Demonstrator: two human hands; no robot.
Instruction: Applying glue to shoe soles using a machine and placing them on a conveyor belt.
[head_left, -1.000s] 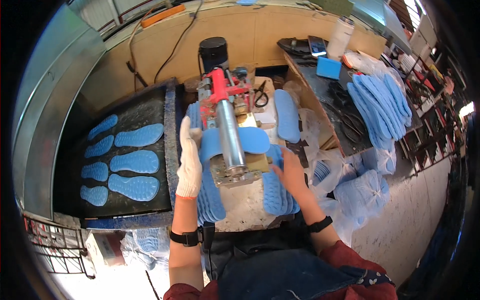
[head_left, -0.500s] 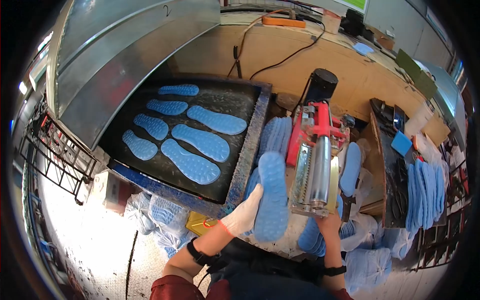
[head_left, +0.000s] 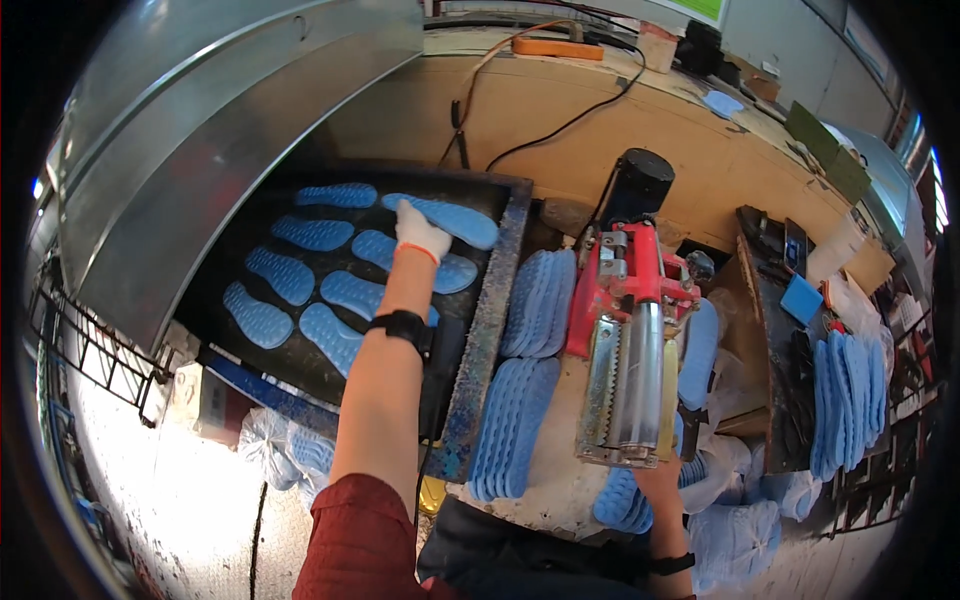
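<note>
My left hand (head_left: 422, 235), in a white glove, reaches across a dark tray (head_left: 240, 375) with blue edges. Its fingers close on the near side of a blue, bumpy insole (head_left: 468, 220) at the tray's far right corner. Several more blue insoles (head_left: 292, 277) lie flat in two columns on the black surface, and my forearm covers part of some. Bare, my right hand (head_left: 657, 482) is at the near end of a red machine (head_left: 590, 290) with a metal roller (head_left: 638, 375). The machine hides its fingers. Beside that hand sits a stack of blue insoles (head_left: 622, 503).
Stacked insoles (head_left: 515, 425) stand between tray and machine, with another pile (head_left: 540, 305) behind. A large metal hood (head_left: 230, 130) rises over the tray's left side. A dark side shelf (head_left: 785, 400) holds upright insoles (head_left: 848, 400). Plastic bags (head_left: 735, 535) lie low at the right.
My left hand has carried the insole from beside the machine to the tray's far right corner. My right hand stays by the machine's near end. The view has shifted slightly.
</note>
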